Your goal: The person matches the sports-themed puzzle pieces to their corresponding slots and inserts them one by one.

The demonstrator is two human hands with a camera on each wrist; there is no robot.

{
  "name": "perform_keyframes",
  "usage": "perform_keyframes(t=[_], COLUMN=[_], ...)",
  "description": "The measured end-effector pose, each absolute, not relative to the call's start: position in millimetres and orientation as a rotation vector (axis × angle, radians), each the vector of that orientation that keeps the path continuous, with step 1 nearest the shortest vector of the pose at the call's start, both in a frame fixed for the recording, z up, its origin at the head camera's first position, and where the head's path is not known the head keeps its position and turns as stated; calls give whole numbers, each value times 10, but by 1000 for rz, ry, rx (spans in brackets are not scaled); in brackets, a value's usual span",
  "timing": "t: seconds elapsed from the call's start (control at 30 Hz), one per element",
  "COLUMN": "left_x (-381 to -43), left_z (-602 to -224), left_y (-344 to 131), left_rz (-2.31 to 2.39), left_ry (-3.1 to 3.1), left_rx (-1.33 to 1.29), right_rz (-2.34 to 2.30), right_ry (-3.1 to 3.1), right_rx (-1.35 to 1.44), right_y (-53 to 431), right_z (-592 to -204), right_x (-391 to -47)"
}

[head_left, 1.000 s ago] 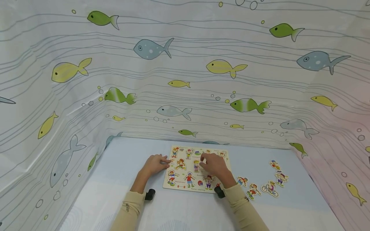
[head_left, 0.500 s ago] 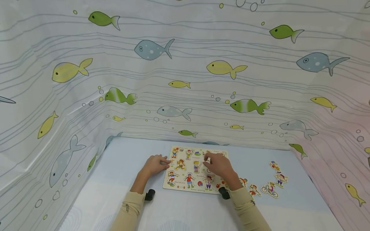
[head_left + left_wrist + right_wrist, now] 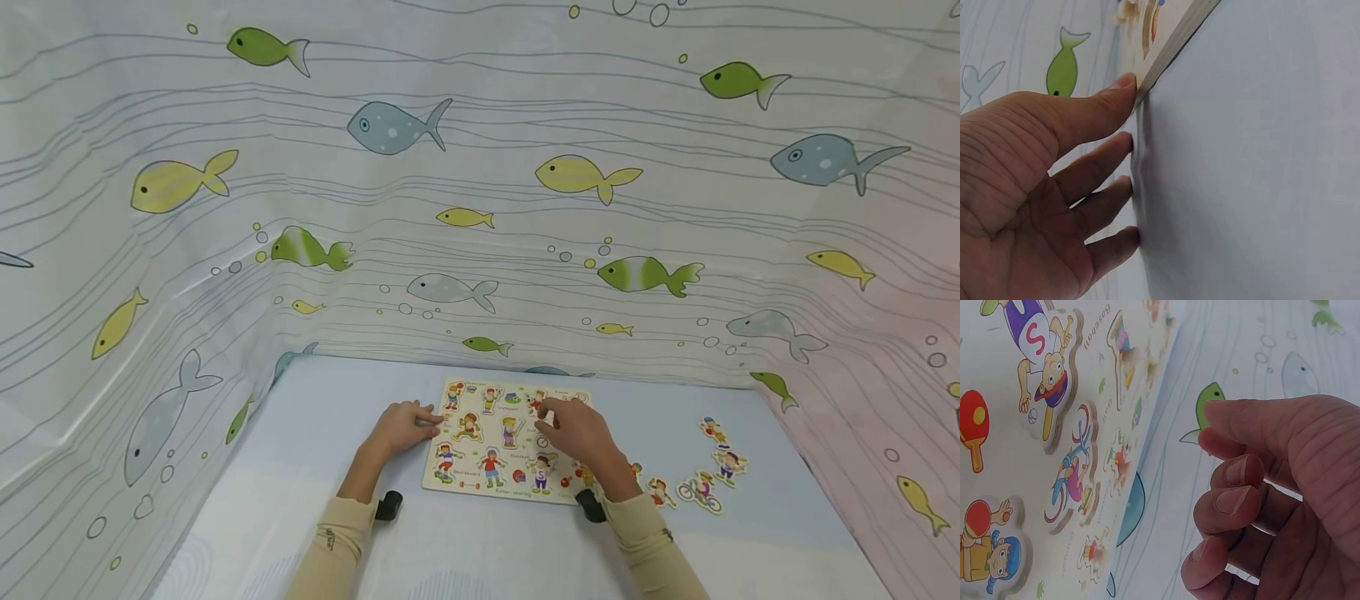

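A wooden picture puzzle board (image 3: 472, 488) lies on the table, with several child-figure pieces seated in it. My left hand (image 3: 405, 427) is at its left edge; in the left wrist view the thumb (image 3: 1119, 94) touches the board's side while the other fingertips meet the table. Over the board's right part hovers my right hand (image 3: 577, 429), fingers loosely curled with nothing between them. Just left of it is a figure with a stick (image 3: 510, 433). The right wrist view shows a baseball player piece (image 3: 1038, 344) and a cyclist picture (image 3: 1071, 475) in its outline.
Right of the board lie several loose pieces, among them a cyclist (image 3: 700, 492), a figure in a cap (image 3: 729, 467) and another figure (image 3: 712, 431). My right forearm partly covers one more piece (image 3: 636, 469). A fish-patterned curtain (image 3: 525, 242) closes off the back and sides.
My right hand has drawn away to the right from the figure with the stick, which now shows fully. The left hand stays at the board's left edge.
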State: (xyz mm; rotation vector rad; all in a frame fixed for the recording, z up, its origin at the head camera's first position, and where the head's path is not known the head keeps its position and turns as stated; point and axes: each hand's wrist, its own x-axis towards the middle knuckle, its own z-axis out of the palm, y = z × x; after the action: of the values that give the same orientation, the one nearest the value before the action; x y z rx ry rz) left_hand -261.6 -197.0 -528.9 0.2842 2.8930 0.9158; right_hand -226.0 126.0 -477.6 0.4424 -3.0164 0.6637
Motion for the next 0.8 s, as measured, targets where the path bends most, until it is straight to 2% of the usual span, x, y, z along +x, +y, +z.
perform_keyframes(t=[0.8], left_x=[-2606], left_z=[-5273], left_y=[-1975], left_rz=[908], left_ry=[2895], left_rx=[291], right_rz=[650], right_ry=[-3009], right_rx=[397], right_y=[1417], right_z=[-4718], right_x=[-2072])
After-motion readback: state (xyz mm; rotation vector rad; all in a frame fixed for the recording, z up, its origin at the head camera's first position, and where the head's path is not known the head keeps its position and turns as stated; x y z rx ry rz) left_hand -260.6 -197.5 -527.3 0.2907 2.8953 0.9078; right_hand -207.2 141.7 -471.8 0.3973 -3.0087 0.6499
